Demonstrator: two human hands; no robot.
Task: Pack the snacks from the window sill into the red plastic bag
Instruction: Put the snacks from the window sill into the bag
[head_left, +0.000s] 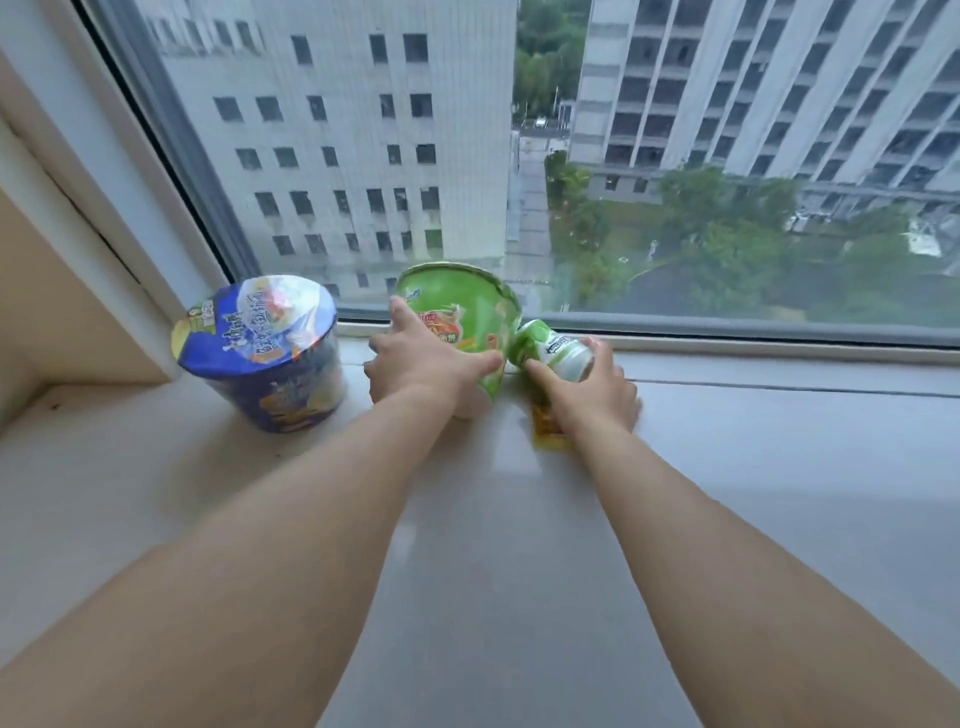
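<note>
A green instant-noodle cup (467, 306) stands tilted on the window sill (727, 493), and my left hand (421, 369) grips its side. Just right of it, my right hand (592, 395) holds a small green and white can (550, 348) that lies tipped over, with a yellow-orange snack packet (545, 426) partly hidden under the palm. A blue instant-noodle cup (265, 348) stands untouched on the left of the sill. No red plastic bag is in view.
The window glass (675, 182) rises right behind the snacks, with its frame (753, 343) along the back of the sill. A cream wall corner (62, 312) closes off the left end. The sill stretches wide to the right and toward me.
</note>
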